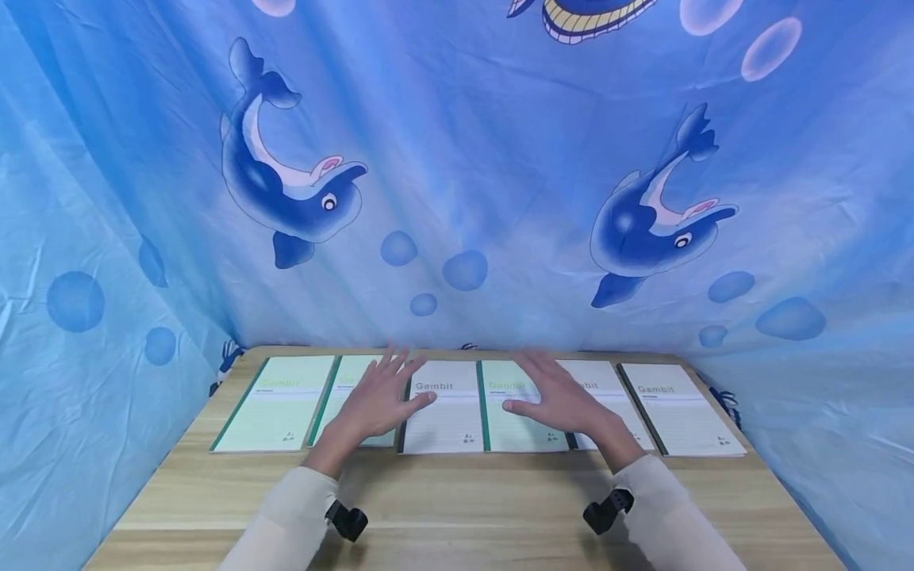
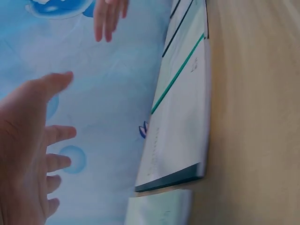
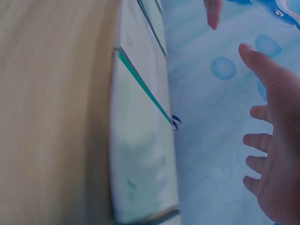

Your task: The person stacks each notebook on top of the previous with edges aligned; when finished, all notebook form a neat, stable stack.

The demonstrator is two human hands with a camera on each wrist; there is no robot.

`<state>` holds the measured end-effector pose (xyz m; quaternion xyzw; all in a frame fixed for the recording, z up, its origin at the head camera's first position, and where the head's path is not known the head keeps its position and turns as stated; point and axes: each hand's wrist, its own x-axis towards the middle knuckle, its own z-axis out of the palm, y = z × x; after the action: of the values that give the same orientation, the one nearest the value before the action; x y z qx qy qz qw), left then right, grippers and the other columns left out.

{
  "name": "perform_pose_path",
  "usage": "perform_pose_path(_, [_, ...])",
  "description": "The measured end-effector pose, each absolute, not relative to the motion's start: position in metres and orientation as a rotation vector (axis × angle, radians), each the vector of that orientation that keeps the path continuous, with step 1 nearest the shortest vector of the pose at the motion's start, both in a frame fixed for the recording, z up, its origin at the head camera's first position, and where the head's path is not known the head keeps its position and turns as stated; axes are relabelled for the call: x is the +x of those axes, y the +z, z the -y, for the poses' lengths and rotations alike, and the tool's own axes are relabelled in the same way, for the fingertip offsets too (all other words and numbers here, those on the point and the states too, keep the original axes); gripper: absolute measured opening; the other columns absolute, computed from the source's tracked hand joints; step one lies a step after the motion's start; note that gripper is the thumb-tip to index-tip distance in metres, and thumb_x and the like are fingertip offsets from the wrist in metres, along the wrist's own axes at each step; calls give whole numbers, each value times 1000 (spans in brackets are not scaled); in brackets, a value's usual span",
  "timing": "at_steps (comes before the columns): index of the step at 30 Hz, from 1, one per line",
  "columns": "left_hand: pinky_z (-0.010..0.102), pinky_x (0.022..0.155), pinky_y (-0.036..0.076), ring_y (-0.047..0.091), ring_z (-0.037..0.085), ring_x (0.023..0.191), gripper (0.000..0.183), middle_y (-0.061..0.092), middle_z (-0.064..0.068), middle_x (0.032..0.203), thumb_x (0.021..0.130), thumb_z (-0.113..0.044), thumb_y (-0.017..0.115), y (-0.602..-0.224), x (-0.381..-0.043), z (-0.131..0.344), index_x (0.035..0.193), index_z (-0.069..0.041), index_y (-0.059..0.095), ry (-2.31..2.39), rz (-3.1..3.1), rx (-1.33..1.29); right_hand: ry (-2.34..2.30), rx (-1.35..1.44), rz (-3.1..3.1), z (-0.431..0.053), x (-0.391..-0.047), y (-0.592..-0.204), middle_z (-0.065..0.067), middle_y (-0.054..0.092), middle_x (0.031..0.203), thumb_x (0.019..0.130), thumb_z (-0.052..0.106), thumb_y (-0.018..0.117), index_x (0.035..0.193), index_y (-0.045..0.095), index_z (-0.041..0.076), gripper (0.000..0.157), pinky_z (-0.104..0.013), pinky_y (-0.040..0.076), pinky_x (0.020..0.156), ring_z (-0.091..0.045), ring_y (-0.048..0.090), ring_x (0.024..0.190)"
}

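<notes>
Okay so I count six thin paper notebooks [image 1: 446,420] lying flat in one row toward the far side of my pale wood-grain desk [image 1: 471,507]. Three are pale green with green spines (first, second and fourth from the left), three are white with dark spines (third, fifth, sixth). "Gambit" is readable on a few covers.

Both hands are up in the air above the row, not touching any of them. From the head view, my left hand [image 1: 378,404] partly blocks the second one, thumb by the third. My right hand [image 1: 560,396] overlaps the fourth and fifth. All fingers are spread and holding nothing, though the tips blur a bit.

I've got two pale sleeves [image 1: 289,519] on, plus two black wrist devices [image 1: 347,521], one per wrist. Behind the desk hangs a blue cloth backdrop [image 1: 493,182] with two whole cartoon dolphins [image 1: 274,190].
</notes>
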<state>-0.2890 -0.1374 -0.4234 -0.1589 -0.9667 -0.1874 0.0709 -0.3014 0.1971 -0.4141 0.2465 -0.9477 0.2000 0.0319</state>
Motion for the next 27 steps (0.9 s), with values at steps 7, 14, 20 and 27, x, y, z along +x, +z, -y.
perform_pose_path(7, [66, 126, 24, 23, 45, 157, 62, 37, 23, 164, 99, -44, 63, -461, -278, 146, 151, -14, 52, -844, 2926, -504, 868, 795, 2951, -178, -298, -446, -9, 24, 172, 95, 60, 64, 163, 32, 25, 83, -69, 23, 125, -36, 14, 162])
perform_pose_path(14, [69, 126, 19, 20, 49, 157, 57, 40, 25, 162, 95, -32, 69, -483, -269, 148, 146, -9, 57, -961, 2896, -630, 1012, 868, 2939, -157, -290, -473, -12, 36, 167, 95, 45, 71, 160, 37, 15, 79, -61, 28, 126, -36, 29, 157])
perform_pose_path(20, [69, 127, 17, 26, 52, 154, 53, 43, 25, 160, 94, -27, 70, -494, -264, 150, 142, -6, 60, -890, 2904, -681, 902, 982, 2977, -146, -283, -489, -13, 39, 166, 95, 41, 72, 155, 47, 13, 71, -59, 30, 126, -37, 31, 156])
perform_pose_path(27, [68, 127, 16, 26, 50, 154, 54, 40, 23, 162, 95, -26, 70, -499, -257, 152, 145, -7, 58, -889, 2912, -687, 817, 976, 2968, -141, -277, -495, -12, 44, 163, 96, 34, 72, 144, 60, 11, 55, -58, 30, 126, -36, 29, 157])
